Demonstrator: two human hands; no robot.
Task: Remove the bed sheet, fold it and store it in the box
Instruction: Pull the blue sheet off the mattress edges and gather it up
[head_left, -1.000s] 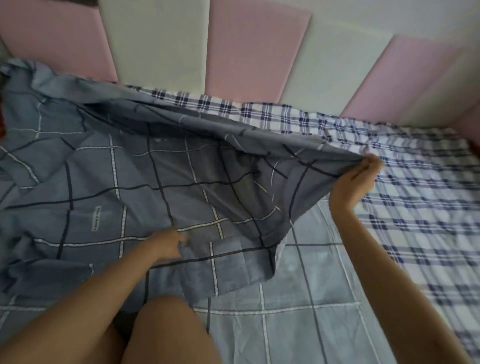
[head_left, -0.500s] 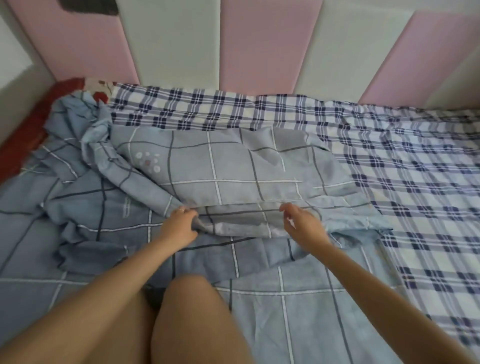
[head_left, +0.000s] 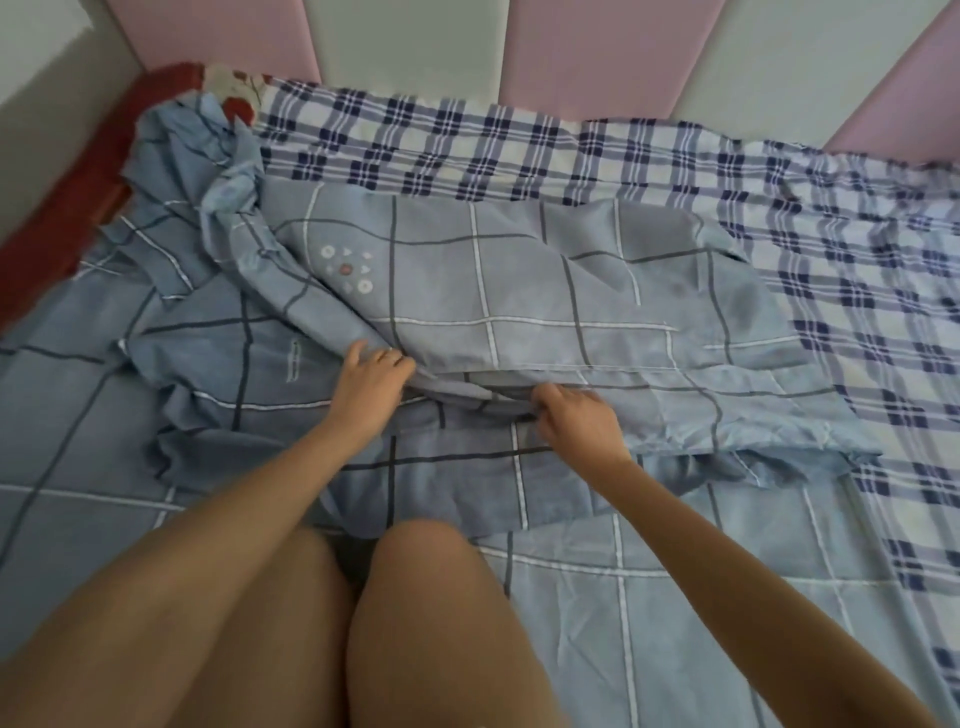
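The blue-grey checked bed sheet (head_left: 545, 291) lies partly folded over itself across the bed, with a crumpled bunch at its far left corner. My left hand (head_left: 371, 376) grips the sheet's folded edge near the middle. My right hand (head_left: 576, 415) pinches the same edge a little to the right, fingers curled into the cloth. My knees are on the sheet at the bottom of the view. No box is in view.
A navy and white plaid sheet (head_left: 779, 208) covers the mattress beneath, showing at the back and right. Pink and white padded wall panels (head_left: 571, 52) run behind the bed. A red mattress edge (head_left: 67, 218) and a floral corner show at the far left.
My right hand brought the raised sheet corner down and let it go, leaving a folded layer flat. Then it moved left to the near edge and took hold beside my left hand.
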